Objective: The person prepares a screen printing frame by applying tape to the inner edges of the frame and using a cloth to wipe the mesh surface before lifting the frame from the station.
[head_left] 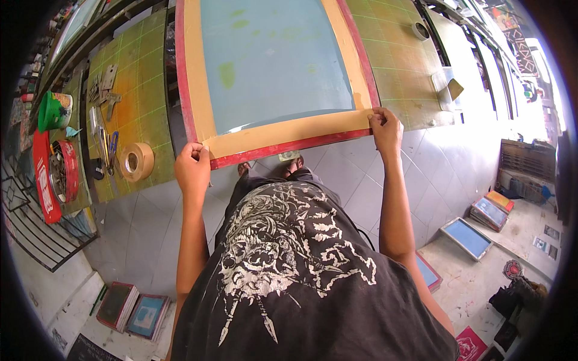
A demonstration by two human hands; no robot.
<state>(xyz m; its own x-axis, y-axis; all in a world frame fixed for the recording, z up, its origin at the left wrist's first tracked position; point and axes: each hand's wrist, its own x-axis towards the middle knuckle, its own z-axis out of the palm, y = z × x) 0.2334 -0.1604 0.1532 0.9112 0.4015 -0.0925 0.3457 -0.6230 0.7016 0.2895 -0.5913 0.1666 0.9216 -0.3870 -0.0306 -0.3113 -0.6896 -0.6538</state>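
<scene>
A large screen-printing frame (pixel 274 155) lies in front of me, its red rim bordered inside by tan tape around a blue-grey mesh (pixel 277 72) with greenish spots. Along the near side runs a tan tape strip (pixel 286 133). My left hand (pixel 192 169) pinches at the strip's left end, by the near left corner. At the right end, my right hand (pixel 388 131) is closed with thumb and finger together on the tape. The fingertips partly cover what they grip. A roll of tan tape (pixel 149 162) lies on the bench left of my left hand.
Scissors (pixel 112 144) and metal tools lie on the green-gridded bench (pixel 144 72), near a green tub (pixel 55 114) and a red round tin (pixel 70 168). A clear container (pixel 442 90) stands at right. Smaller framed screens (pixel 466 237) rest low on both sides.
</scene>
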